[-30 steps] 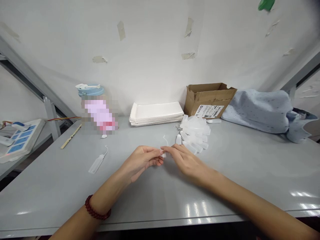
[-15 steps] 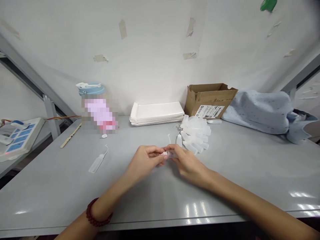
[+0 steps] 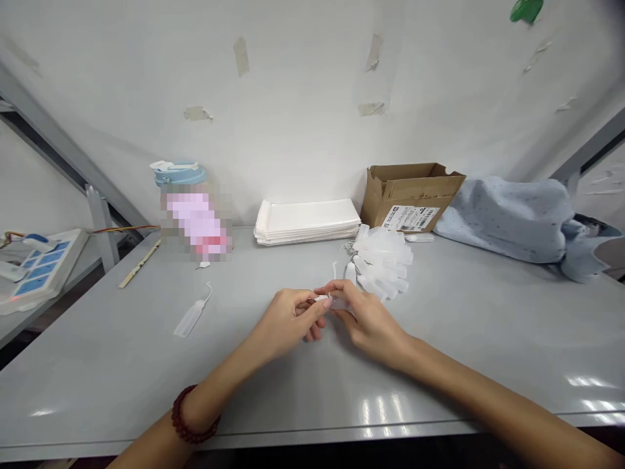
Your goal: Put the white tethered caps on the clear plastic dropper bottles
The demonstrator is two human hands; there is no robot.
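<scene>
Above the grey table, my left hand (image 3: 291,320) pinches a small white piece (image 3: 322,298) between thumb and fingers. My right hand (image 3: 368,322) meets it from the right, its fingers closed on a translucent plastic piece (image 3: 341,303) that they partly cover. Just behind my right hand lies a fanned pile of translucent white tubes (image 3: 383,257) with thin strings. A similar single tube with a curved string (image 3: 190,318) rests to the left. Near the pixelated pink area there is another small white piece (image 3: 204,264).
A stack of white envelopes (image 3: 307,221) lies against the wall, beside an open cardboard box (image 3: 410,198). Light blue cloth (image 3: 508,218) is at the right. On the left are a blue-lidded item (image 3: 180,174), a thin strip (image 3: 140,264) and a white power strip (image 3: 46,267).
The small white piece has tilted between my left fingers. My left hand's lower fingers have spread downward a little, and my right fingers have shifted slightly.
</scene>
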